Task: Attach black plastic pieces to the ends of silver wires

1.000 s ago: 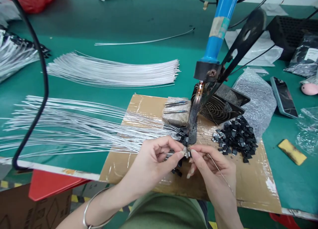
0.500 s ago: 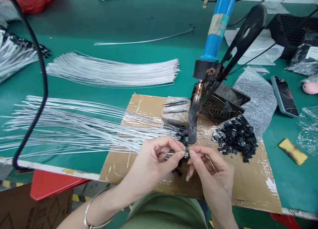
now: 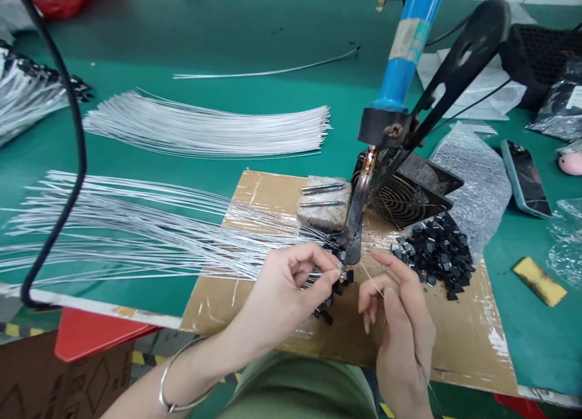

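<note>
Below the soldering iron's bent tip, my left hand pinches a white wire near its end, where a small black connector shows beside the fingertips. My right hand is closed on a thin solder wire, which sticks up between the fingers and trails below the palm. The soldering iron, with a blue handle, hangs in a black metal stand above both hands. Loose white wires fan out to the left, their black ends partly hidden behind my left hand. A pile of black connectors lies right of my right hand.
Brown cardboard covers the green table's front. A bundle of white wires lies further back. Behind the tip are a stone block and a fan. A phone and yellow sponge lie right; a black cable crosses the left.
My right hand has moved away from the connector, to the right and slightly down, with the solder wire. My left hand keeps its pinch. The view has shifted slightly.
</note>
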The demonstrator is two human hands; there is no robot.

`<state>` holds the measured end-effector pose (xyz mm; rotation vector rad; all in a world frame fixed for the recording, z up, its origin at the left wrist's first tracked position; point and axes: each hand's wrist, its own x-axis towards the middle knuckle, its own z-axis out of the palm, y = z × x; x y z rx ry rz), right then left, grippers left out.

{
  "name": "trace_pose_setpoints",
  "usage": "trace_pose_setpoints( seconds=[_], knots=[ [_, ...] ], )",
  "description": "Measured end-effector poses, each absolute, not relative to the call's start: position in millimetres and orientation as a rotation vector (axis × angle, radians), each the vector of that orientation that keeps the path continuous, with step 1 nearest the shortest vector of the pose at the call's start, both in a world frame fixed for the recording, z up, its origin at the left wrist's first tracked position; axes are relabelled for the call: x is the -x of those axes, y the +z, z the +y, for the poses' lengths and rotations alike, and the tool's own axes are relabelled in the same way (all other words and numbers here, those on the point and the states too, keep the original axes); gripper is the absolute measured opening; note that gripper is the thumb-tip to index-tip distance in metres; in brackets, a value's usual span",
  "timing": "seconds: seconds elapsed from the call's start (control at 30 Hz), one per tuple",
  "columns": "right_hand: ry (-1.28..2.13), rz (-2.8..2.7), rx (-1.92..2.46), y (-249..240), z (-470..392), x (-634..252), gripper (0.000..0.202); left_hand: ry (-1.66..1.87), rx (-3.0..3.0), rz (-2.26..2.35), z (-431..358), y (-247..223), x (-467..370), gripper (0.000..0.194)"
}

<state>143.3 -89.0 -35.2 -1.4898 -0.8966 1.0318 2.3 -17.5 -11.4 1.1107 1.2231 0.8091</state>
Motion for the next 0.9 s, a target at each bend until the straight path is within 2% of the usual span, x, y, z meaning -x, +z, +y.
trace_pose_setpoints(
  seconds=[0.1, 0.23, 0.33, 0.9],
  knots=[
    [0.961, -0.967, 1.571, -32.0, -89.4, -146.9, 0.019, 0.798, -1.115, 1.24, -16.1, -10.6, -2.4, 0.011],
    [0.822, -1.21, 1.537, -32.9, -85.2, -156.6, 0.031, 0.777, -1.141, 1.274, -14.0, -9.4, -1.2, 0.011],
    [0.757, -1.296, 1.431, -33.3, -82.7, -159.4, 0.02, 0.772, -1.149, 1.291, -11.8, -8.9, -0.4, 0.012],
    [0.994, -1.066, 1.298, -34.4, -68.4, -157.0, 0.02, 0.778, -1.153, 1.337, 1.9, -9.2, -3.1, 0.015]
  ],
)
